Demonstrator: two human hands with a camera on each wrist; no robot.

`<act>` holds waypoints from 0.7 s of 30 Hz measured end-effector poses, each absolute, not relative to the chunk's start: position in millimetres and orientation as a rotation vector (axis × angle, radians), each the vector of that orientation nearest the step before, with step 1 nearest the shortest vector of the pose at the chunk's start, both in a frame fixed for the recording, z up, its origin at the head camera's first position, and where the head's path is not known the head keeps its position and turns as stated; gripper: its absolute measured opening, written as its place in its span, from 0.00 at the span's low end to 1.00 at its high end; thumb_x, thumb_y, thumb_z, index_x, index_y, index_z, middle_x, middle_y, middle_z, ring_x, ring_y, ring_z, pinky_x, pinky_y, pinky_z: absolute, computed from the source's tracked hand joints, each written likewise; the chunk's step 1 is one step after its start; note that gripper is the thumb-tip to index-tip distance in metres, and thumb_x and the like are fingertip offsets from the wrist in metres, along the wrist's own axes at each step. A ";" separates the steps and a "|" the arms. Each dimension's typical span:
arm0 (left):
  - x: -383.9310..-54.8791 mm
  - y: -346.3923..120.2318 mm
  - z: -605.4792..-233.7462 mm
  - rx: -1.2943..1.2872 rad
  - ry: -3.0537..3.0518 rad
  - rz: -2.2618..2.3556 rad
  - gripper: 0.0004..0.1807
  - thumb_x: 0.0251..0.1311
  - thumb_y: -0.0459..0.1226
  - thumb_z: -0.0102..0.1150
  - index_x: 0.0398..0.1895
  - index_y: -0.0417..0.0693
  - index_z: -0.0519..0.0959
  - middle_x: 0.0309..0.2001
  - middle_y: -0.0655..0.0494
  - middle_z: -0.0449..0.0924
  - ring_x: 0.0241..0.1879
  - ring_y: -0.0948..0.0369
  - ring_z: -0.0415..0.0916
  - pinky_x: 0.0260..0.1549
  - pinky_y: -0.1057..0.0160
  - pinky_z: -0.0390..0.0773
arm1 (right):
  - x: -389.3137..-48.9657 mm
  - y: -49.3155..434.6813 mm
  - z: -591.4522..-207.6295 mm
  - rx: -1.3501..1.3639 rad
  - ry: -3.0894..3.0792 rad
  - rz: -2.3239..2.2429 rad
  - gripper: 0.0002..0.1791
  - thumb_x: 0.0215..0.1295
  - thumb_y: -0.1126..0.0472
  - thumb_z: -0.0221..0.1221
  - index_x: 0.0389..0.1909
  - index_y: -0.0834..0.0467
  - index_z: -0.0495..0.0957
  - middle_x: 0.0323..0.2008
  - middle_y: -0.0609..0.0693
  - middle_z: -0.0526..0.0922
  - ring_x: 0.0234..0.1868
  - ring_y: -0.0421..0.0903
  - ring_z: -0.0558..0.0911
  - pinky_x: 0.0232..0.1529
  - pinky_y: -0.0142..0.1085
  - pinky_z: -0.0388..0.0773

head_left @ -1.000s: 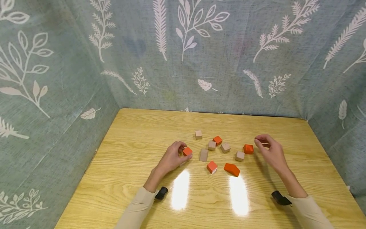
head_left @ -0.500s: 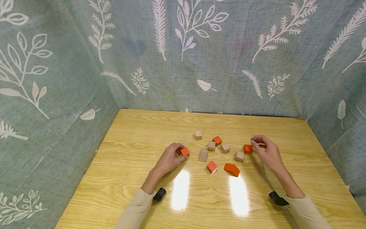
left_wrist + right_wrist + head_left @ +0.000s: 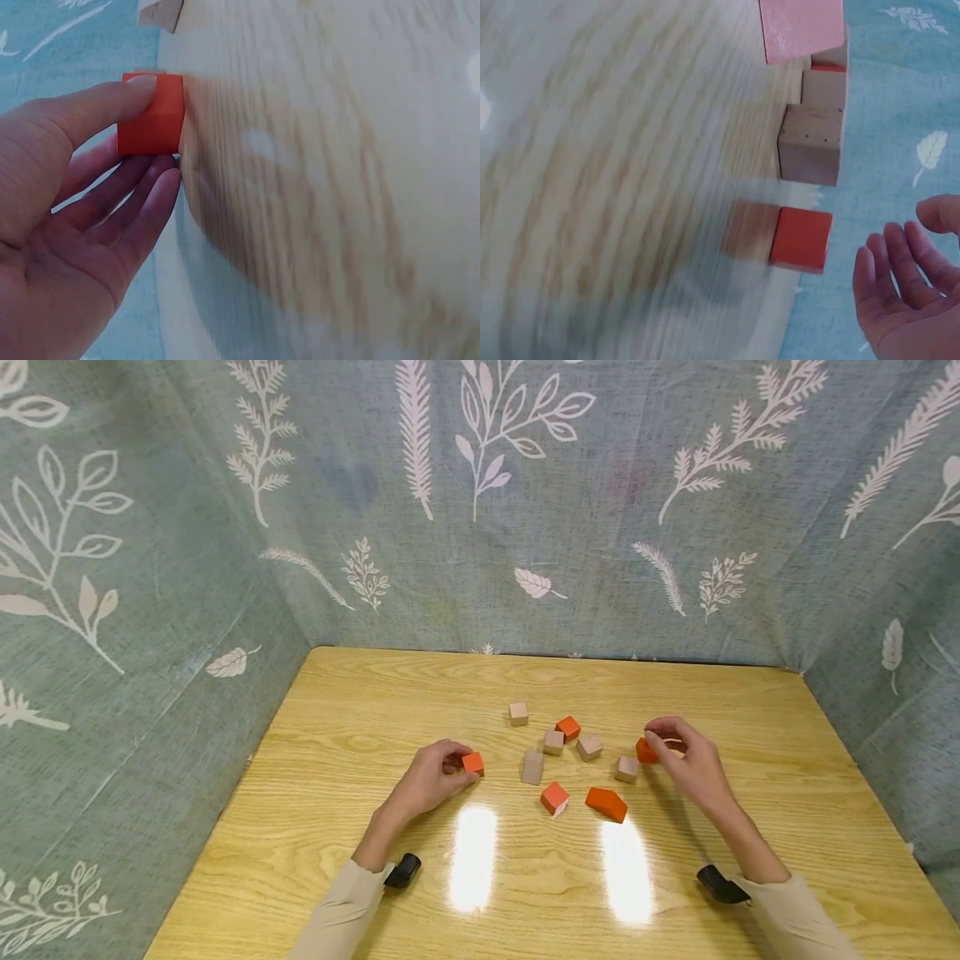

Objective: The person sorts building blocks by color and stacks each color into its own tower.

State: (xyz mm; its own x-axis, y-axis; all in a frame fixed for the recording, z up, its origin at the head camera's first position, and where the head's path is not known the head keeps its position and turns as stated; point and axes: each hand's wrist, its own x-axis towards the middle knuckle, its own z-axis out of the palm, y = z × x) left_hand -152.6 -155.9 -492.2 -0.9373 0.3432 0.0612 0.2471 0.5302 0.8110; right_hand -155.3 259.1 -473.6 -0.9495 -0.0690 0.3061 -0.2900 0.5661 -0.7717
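Note:
My left hand (image 3: 429,778) pinches a red cube (image 3: 473,764) between thumb and fingers, left of the scattered blocks. In the left wrist view, the thumb lies across the face of that red cube (image 3: 161,120), close to the tabletop. Near the right end of the group, my right hand (image 3: 693,766) hovers beside another red block (image 3: 644,751), which its fingertips partly cover in the head view. From the right wrist view, a gap shows between this red block (image 3: 802,238) and the loosely curved fingers of the right hand (image 3: 911,285); they hold nothing.
Plain wooden cubes (image 3: 589,747) and a longer wooden block (image 3: 532,767) lie mid-table. A red cube (image 3: 555,797), a red angled block (image 3: 607,804) and another red cube (image 3: 568,727) are among them. A leaf-patterned curtain (image 3: 450,568) borders the wooden table (image 3: 360,693).
My left hand has moved left and slightly nearer with the red cube in its fingers. The right hand has moved left, closer over the red block there.

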 end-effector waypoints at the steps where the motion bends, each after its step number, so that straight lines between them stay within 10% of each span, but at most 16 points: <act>1: -152.2 -157.7 -491.8 0.517 2.650 1.378 0.18 0.63 0.34 0.72 0.55 0.38 0.82 0.46 0.51 0.83 0.44 0.57 0.82 0.43 0.62 0.84 | -154.9 258.1 -474.0 0.299 -2.561 1.330 0.11 0.76 0.63 0.60 0.52 0.65 0.81 0.47 0.59 0.84 0.47 0.27 0.76 0.48 0.17 0.73; 21: -145.1 -195.4 -486.8 0.562 2.576 1.350 0.20 0.65 0.33 0.69 0.58 0.36 0.81 0.50 0.46 0.83 0.48 0.51 0.82 0.48 0.56 0.84 | -145.1 235.7 -479.8 0.368 -2.600 1.336 0.10 0.75 0.67 0.60 0.53 0.65 0.80 0.46 0.58 0.85 0.47 0.46 0.83 0.46 0.23 0.78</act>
State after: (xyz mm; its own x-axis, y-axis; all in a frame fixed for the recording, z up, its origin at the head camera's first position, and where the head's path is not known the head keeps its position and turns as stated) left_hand -145.1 -195.4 -486.8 -0.9124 0.4090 0.0163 0.2460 0.5161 0.8204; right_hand -145.1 235.7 -479.8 -0.9499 -0.1304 0.2839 -0.3068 0.5617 -0.7683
